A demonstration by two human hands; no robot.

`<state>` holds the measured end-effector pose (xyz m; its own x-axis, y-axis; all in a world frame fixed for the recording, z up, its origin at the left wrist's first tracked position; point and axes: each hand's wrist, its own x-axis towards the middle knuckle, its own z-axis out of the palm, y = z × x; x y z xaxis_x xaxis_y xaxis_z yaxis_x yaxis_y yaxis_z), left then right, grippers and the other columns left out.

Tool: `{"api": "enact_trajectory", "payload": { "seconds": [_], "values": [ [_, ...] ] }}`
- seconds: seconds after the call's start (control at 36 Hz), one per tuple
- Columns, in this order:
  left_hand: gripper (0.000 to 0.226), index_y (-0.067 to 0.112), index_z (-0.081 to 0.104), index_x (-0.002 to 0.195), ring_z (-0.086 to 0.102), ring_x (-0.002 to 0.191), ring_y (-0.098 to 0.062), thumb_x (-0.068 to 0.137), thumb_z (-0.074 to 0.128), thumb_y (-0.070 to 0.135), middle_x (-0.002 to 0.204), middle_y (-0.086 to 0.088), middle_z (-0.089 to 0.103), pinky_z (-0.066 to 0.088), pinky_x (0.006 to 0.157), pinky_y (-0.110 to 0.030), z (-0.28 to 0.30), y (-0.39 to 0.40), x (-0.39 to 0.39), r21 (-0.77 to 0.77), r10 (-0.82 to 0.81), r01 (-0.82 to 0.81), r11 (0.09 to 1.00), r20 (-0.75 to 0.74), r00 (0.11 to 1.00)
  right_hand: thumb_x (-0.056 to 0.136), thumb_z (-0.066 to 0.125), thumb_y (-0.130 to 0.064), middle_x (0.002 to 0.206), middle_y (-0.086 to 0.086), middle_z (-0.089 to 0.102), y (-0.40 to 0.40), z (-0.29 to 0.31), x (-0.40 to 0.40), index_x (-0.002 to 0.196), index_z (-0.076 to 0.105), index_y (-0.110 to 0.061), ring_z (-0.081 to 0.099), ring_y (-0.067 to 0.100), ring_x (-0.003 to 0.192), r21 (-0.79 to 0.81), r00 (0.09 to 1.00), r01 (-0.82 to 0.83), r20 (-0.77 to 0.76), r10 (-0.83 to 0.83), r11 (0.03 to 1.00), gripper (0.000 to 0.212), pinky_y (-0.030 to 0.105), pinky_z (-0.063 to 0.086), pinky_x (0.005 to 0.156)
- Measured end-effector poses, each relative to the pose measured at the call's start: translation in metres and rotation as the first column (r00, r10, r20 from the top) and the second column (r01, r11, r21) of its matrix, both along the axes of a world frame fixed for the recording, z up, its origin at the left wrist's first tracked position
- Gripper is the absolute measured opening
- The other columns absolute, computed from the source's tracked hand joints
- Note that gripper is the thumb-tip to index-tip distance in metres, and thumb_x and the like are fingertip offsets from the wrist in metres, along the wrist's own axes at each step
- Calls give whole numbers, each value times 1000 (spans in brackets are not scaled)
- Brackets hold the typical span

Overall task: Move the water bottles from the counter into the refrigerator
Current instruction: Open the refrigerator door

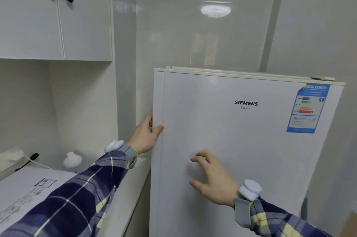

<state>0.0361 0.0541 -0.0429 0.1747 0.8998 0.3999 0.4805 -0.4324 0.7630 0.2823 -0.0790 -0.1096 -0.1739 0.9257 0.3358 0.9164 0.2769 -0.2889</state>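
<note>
A white refrigerator (241, 140) with a blue energy label stands right of the counter, its door closed. My left hand (146, 136) wraps around the door's left edge, fingers behind it and thumb on the front. My right hand (210, 175) rests spread against the door front, lower and toward the middle, holding nothing. On the counter (125, 194) to the left, a clear water bottle with a white cap (72, 160) shows behind my left sleeve. Its body is mostly hidden.
A large white cardboard box (29, 188) with printed labels lies on the counter at the lower left. White wall cabinets (56, 14) with black knobs hang above. A power strip with a black plug (29, 159) sits against the back wall. Glossy walls enclose the refrigerator.
</note>
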Motion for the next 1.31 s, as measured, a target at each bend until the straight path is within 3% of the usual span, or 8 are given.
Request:
{"api": "enact_trajectory", "payload": {
  "seconds": [0.14, 0.31, 0.47, 0.86, 1.06, 1.19, 1.25, 1.31],
  "values": [
    [23, 21, 55, 115, 72, 86, -23, 99, 64, 34, 97, 8, 67, 58, 86, -42, 1, -32, -8, 16, -21, 21, 1000, 28, 999, 85, 57, -55, 140, -16, 38, -23, -19, -31, 140, 45, -33, 40, 7, 133, -79, 998, -66, -2, 66, 995, 60, 24, 36, 111],
    [23, 19, 58, 116, 64, 72, -14, 99, 65, 32, 92, 5, 65, 44, 60, -16, -7, -79, -21, 64, 4, -5, 998, 14, 1000, 87, 57, -55, 141, -19, 43, -60, -46, -82, 139, 44, -37, 46, 6, 130, -228, 981, -189, -6, 193, 955, 56, 25, 40, 108],
    [19, 14, 60, 107, 63, 77, -30, 96, 69, 26, 88, -3, 63, 51, 71, -31, -12, -123, -33, 95, -42, 42, 995, 7, 999, 89, 60, -53, 140, -11, 47, -83, -66, -136, 138, 47, -35, 49, 14, 129, -342, 953, -289, -9, 304, 894, 54, 33, 44, 107],
    [24, 18, 59, 90, 51, 52, 1, 90, 79, 30, 89, 6, 64, 40, 59, -10, -1, -224, -50, 19, -202, 204, 979, -85, 976, 87, 66, -48, 136, 3, 52, -112, -125, -260, 141, 52, -25, 56, 30, 122, -617, 907, -234, 141, 398, 752, 60, 40, 49, 97],
    [15, 6, 72, 103, 63, 79, -3, 99, 69, 20, 98, -5, 76, 55, 89, -28, 6, -256, -51, -125, -472, 456, 881, -172, 865, 75, 69, -51, 116, 6, 65, -76, -200, -286, 118, 63, -26, 65, 34, 105, -718, 902, -92, 232, 363, 690, 50, 46, 55, 91],
    [33, -3, 60, 137, 64, 96, 3, 105, 54, 3, 131, -15, 69, 50, 101, -17, 5, -273, -54, -234, -722, 686, 689, -135, 679, 63, 66, -61, 101, 0, 66, -26, -291, -292, 102, 67, -35, 67, 30, 92, -727, 893, 24, 324, 313, 686, 47, 47, 55, 86],
    [38, -2, 54, 144, 70, 101, -12, 106, 50, 0, 137, -19, 65, 52, 105, -27, 6, -276, -51, -258, -764, 723, 641, -128, 632, 61, 67, -63, 103, -2, 67, -14, -310, -286, 104, 68, -37, 67, 29, 94, -735, 913, 53, 310, 266, 676, 50, 47, 54, 88],
    [37, 3, 59, 142, 71, 107, -27, 106, 51, 1, 134, -15, 68, 54, 105, -32, 6, -274, -53, -231, -724, 688, 688, -167, 669, 61, 68, -62, 108, -2, 68, 0, -342, -276, 106, 68, -37, 67, 28, 97, -741, 927, 79, 300, 224, 666, 52, 47, 53, 90]
  ]
}}
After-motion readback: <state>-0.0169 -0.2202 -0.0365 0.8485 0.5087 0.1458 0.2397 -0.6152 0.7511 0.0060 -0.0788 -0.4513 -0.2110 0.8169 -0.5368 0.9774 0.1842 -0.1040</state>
